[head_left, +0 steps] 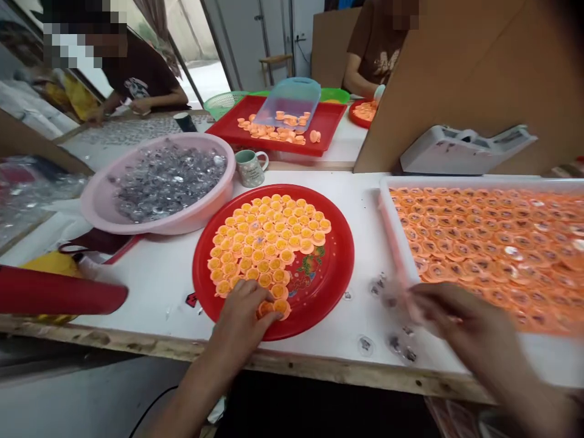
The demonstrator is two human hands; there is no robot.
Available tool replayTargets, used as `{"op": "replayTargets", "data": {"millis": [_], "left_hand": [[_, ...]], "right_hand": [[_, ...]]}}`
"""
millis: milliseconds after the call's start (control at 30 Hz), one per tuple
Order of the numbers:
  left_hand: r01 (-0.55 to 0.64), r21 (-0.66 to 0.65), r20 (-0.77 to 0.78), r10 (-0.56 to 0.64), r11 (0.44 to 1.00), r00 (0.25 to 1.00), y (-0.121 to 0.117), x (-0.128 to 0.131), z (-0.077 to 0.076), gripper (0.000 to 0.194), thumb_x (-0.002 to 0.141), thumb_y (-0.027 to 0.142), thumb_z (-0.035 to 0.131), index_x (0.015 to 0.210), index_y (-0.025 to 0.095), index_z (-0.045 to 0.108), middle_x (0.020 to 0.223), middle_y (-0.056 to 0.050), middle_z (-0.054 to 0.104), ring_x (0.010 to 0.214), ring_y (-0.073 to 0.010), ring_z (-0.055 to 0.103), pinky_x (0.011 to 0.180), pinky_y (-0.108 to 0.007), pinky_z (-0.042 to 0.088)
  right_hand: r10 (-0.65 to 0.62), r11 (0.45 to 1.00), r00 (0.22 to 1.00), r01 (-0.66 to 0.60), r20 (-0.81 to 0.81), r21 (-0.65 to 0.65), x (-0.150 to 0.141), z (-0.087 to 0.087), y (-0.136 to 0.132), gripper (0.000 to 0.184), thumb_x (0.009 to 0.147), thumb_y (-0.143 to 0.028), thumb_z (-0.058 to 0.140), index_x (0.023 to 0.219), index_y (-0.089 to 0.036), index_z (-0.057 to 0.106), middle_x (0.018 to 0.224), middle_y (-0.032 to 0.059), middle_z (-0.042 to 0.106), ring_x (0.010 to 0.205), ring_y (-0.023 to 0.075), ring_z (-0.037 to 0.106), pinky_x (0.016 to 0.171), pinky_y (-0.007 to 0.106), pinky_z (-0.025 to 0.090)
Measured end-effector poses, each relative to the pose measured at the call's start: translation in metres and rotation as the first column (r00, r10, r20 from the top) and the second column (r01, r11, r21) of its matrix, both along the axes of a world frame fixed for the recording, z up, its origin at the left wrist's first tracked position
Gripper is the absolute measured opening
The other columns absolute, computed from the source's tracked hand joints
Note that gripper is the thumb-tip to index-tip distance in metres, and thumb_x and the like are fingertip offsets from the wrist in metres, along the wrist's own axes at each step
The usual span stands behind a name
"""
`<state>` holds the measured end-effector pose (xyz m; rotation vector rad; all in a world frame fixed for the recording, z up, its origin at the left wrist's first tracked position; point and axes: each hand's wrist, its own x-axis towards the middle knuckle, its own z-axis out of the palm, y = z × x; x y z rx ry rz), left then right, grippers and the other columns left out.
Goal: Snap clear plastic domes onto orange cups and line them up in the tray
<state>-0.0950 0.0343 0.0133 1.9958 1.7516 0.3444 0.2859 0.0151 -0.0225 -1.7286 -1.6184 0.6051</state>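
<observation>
Dozens of orange pieces [269, 237] crowd a red round tray

Small, round and cup-like, the orange pieces have pale peach-orange rims and deeper, yellower centres that catch the light. They sit close together in uneven rows over the left and far parts of the red round tray [326, 292], some rims seeming to overlap. Its right part shows bare glossy red with a green, blue and orange printed pattern.

At the tray's near edge, the left hand [246, 313] is partly open, fingers bent over the nearest pieces and thumb apart from them, touching the pieces; how firmly it grips any is unclear. Well to the right of the tray, the right hand [451, 313] is blurred, its fingers drawn close together beside a white tray [396, 243]. Whether it has hold of anything cannot be told.

The white tray, right of the round one, holds many rows of orange rounds [483, 237] with dark marks at their centres. Clear discs [365, 345] with dark prints lie loose between the two trays. Left of and behind the round tray stands a pink basin [103, 204] heaped with shiny clear pieces [171, 182]; directly behind is a patterned mug [250, 169], and farther back a red rectangular tray [331, 125].
</observation>
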Motion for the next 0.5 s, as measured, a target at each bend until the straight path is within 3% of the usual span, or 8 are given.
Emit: {"op": "replayTargets", "data": {"millis": [67, 200, 300, 500], "left_hand": [[0.020, 0.024, -0.109, -0.017, 1.000, 0.994, -0.003, 0.007, -0.004, 0.016, 0.076, 0.034, 0.069, 0.075, 0.019, 0.064, 0.086, -0.005, 0.062, 0.088, -0.0259, 0.056, 0.075, -0.038, 0.044], [0.053, 0.065, -0.219, -0.037, 0.996, 0.975, -0.002, 0.014, -0.009, 0.018, 0.076, 0.034, 0.070, 0.072, 0.018, 0.062, 0.085, -0.007, 0.059, 0.087, -0.0276, 0.053, 0.071, -0.038, 0.040], [0.089, 0.093, -0.231, -0.065, 0.992, 0.971, -0.004, 0.015, -0.012, 0.014, 0.079, 0.030, 0.067, 0.073, 0.018, 0.062, 0.083, -0.007, 0.058, 0.085, -0.0260, 0.052, 0.071, -0.038, 0.039], [0.114, 0.103, -0.120, -0.101, 0.988, 0.988, -0.010, 0.019, -0.018, 0.003, 0.082, 0.021, 0.060, 0.081, 0.018, 0.062, 0.086, -0.006, 0.059, 0.087, -0.0246, 0.054, 0.074, -0.037, 0.042]], "right_hand": [[0.219, 0.975, 0.973, -0.217, 0.071, -0.038, -0.047, -0.007, -0.007, 0.014, 0.086, -0.030, 0.059, 0.092, -0.024, 0.071, 0.084, 0.0081, 0.069, 0.075, 0.0240, 0.065, 0.064, 0.037, 0.053], [0.239, 0.971, 0.953, -0.234, 0.187, -0.048, -0.104, -0.018, 0.006, 0.024, 0.091, -0.018, 0.046, 0.097, -0.018, 0.069, 0.084, 0.0090, 0.064, 0.077, 0.0221, 0.063, 0.067, 0.035, 0.053], [0.239, 0.971, 0.943, -0.224, 0.231, -0.089, -0.116, -0.023, 0.014, 0.019, 0.090, -0.019, 0.051, 0.095, -0.017, 0.069, 0.091, 0.0089, 0.062, 0.076, 0.0196, 0.062, 0.066, 0.031, 0.051], [0.283, 0.958, 0.890, -0.283, 0.357, -0.053, -0.110, -0.033, 0.010, 0.027, 0.091, -0.016, 0.045, 0.093, -0.019, 0.071, 0.081, 0.0090, 0.065, 0.076, 0.0216, 0.063, 0.064, 0.031, 0.050]]}}
